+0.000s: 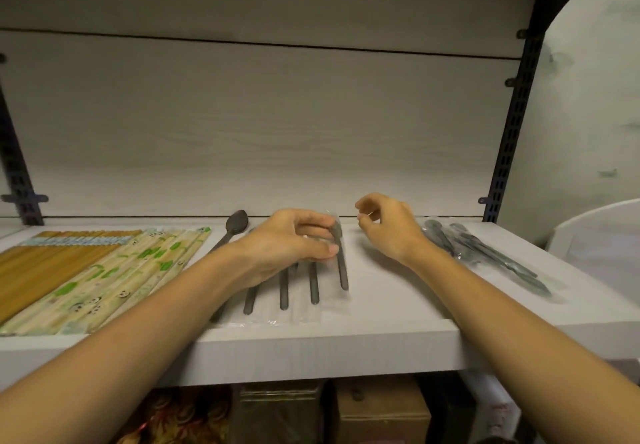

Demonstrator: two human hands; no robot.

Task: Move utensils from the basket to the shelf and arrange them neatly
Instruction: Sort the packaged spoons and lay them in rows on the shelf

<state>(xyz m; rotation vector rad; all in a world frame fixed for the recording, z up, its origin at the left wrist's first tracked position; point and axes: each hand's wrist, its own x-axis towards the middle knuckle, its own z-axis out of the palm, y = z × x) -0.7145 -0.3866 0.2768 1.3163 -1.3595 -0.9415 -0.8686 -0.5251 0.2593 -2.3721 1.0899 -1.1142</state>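
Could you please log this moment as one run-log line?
left hand: pinches wrapped utensil | right hand: loosely curled, holds nothing | place: shelf

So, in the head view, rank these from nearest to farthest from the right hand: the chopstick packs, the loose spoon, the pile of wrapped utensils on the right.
From the right hand:
1. Pile of wrapped utensils, just to its right.
2. Loose spoon, to its left, beyond the left hand.
3. Chopstick packs, far left of the shelf.
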